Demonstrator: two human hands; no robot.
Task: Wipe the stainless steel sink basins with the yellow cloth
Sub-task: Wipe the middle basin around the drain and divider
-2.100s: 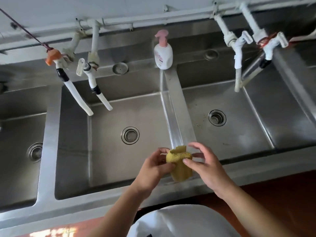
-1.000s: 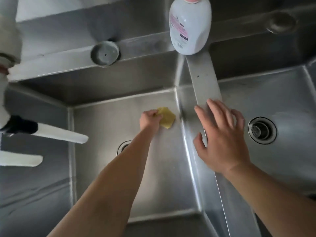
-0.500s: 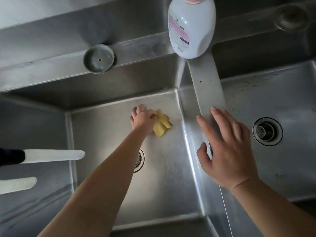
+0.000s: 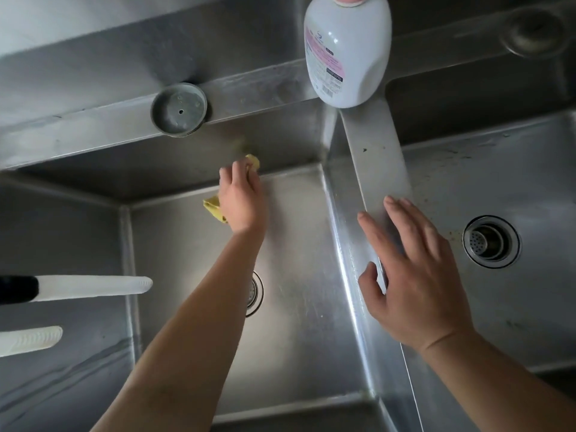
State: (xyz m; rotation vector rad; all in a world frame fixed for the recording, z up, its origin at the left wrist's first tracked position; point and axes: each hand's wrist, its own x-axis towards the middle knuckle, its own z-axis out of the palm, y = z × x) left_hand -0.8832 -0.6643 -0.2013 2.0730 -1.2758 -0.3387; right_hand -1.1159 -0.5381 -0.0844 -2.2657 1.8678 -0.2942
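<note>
Since half a second ago your left hand (image 4: 241, 198) has carried the yellow cloth (image 4: 213, 208) up from the basin floor to the foot of the back wall, and the cloth, which stuck out to the right of your fingers then, now shows as one tip above the knuckles and a corner hanging out on the left. Your left hand's fingers are curled round the cloth, bunching it and pressing it where the floor meets the back wall of the left basin (image 4: 296, 244). Your right hand (image 4: 417, 275) is flat and open, fingers straight and spread a little, resting on the divider (image 4: 378, 163) between the basins and holding nothing; it sits much as it did before, slightly lower in view. You have two hands in view and one cloth. Two basins show plainly, the left one you are wiping and the right basin (image 4: 498, 176), which carries dark specks on its floor. There are two drains: one (image 4: 255, 293) mostly hidden behind your left forearm, the other (image 4: 491, 242) fully seen in the right basin. Two white spouts (image 4: 93, 285) reach in from the left edge, one above the other. One round metal cap (image 4: 179, 110) sits on the back ledge, and one white bottle (image 4: 347, 51) with a pink label stands where the ledge meets the divider. A second round fitting (image 4: 533, 32) lies at the top right corner.
</note>
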